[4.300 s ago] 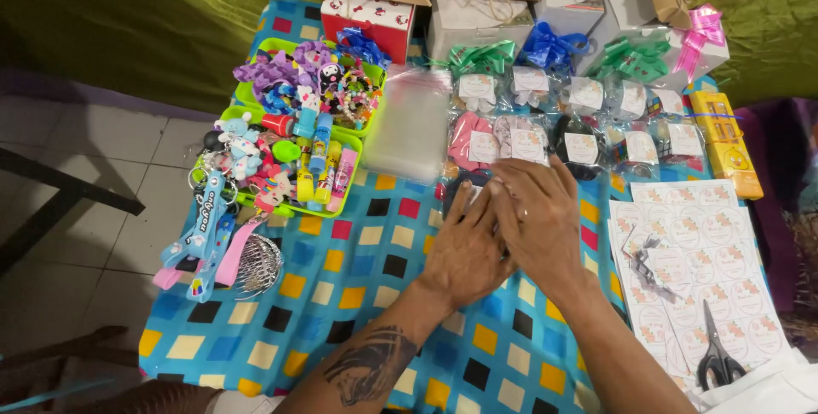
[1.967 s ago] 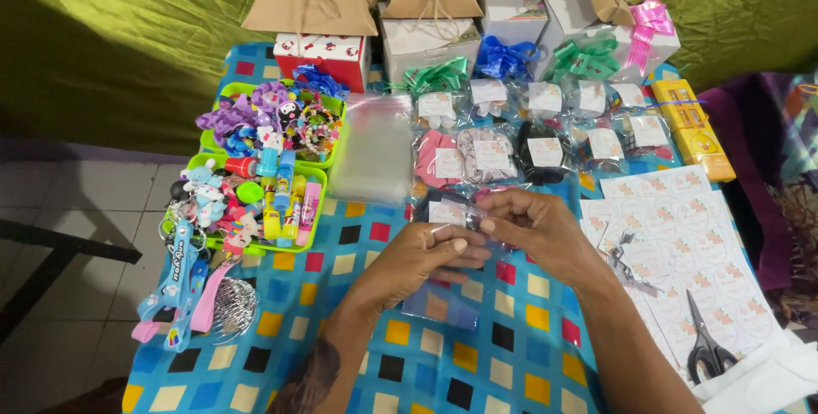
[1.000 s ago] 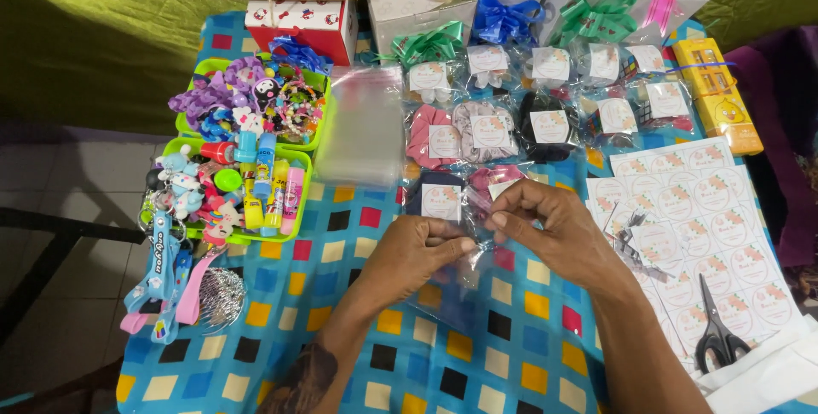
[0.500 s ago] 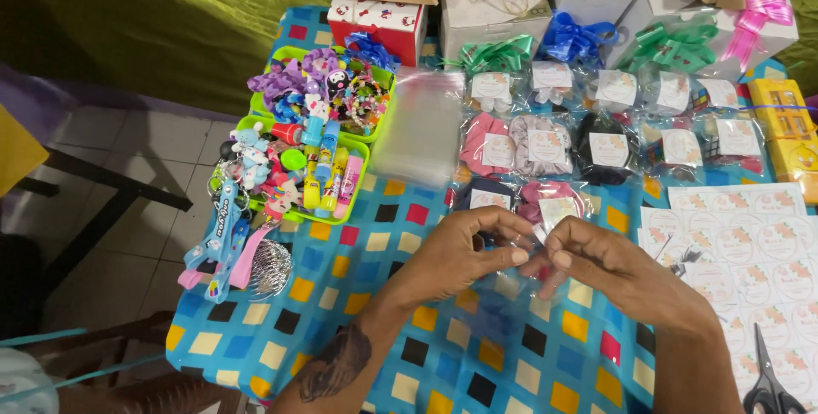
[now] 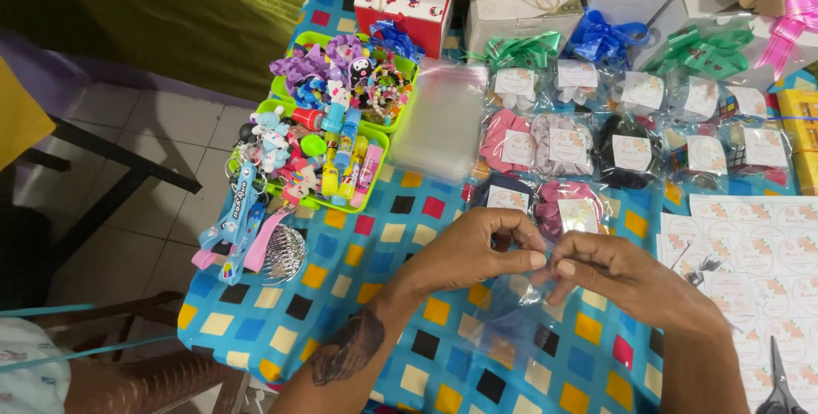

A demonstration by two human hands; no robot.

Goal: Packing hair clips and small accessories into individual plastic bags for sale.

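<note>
Both my hands meet over the middle of the chequered blue tablecloth [image 5: 358, 286]. My left hand [image 5: 464, 252] and my right hand [image 5: 622, 273] pinch the top edge of a small clear plastic bag [image 5: 515, 312], which hangs down between them. Just beyond my fingers lie packed scrunchies in clear bags with round labels [image 5: 562, 209]. A stack of empty clear bags [image 5: 443, 120] lies farther back.
Two green trays of colourful trinkets [image 5: 328, 137] stand at the left, with lanyards and a metal comb [image 5: 281, 252] below them. Gift boxes with bows [image 5: 596, 5] line the back. Sticker sheets [image 5: 758, 252] and scissors [image 5: 780, 380] lie at the right. A dark chair [image 5: 119, 167] stands beside the table.
My hands lifted off the cloth, where they pressed flat, and now hold a clear bag up by its top edge. The view shifted to the left.
</note>
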